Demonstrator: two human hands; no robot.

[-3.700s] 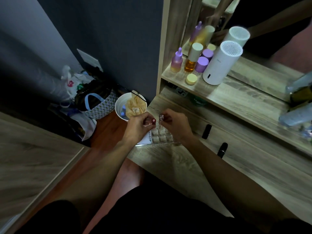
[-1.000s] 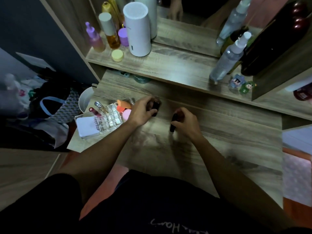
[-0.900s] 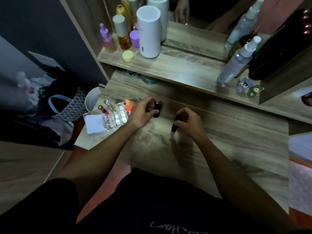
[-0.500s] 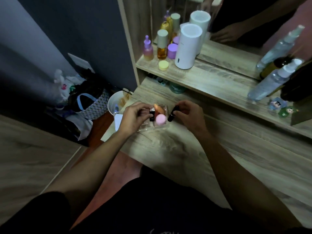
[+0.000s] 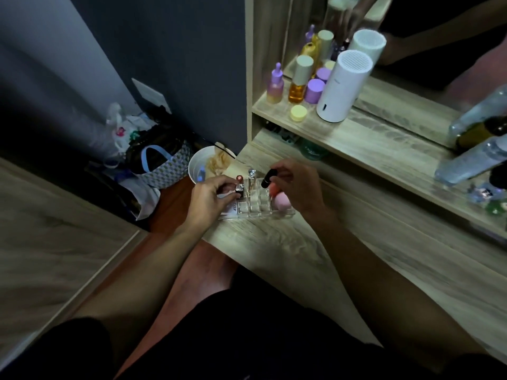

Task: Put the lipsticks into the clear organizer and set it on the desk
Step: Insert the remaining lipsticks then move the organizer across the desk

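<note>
The clear organizer (image 5: 256, 209) with a grid of small cells sits at the left end of the wooden desk (image 5: 343, 242). Two lipsticks stand in its far cells, one red-topped (image 5: 239, 178) and one silver-topped (image 5: 251, 174). My left hand (image 5: 211, 196) holds a black lipstick with a silver band (image 5: 239, 189) upright at the organizer's left cells. My right hand (image 5: 296, 187) pinches a black lipstick (image 5: 267, 176), tilted, above the far right cells. Two pink sponges (image 5: 279, 200) lie in the organizer under that hand.
A shelf (image 5: 356, 138) above the desk carries a white cylinder (image 5: 343, 86), purple and amber bottles (image 5: 299, 80) and spray bottles (image 5: 472, 157). A mirror stands behind it. Left of the desk, on the floor, are a white bin (image 5: 203, 165) and bags (image 5: 159, 157).
Both hands picked up black lipsticks from the desk's middle and carried them left to the organizer. My left hand now sets its lipstick at the left cells; the right one hovers over the organizer.
</note>
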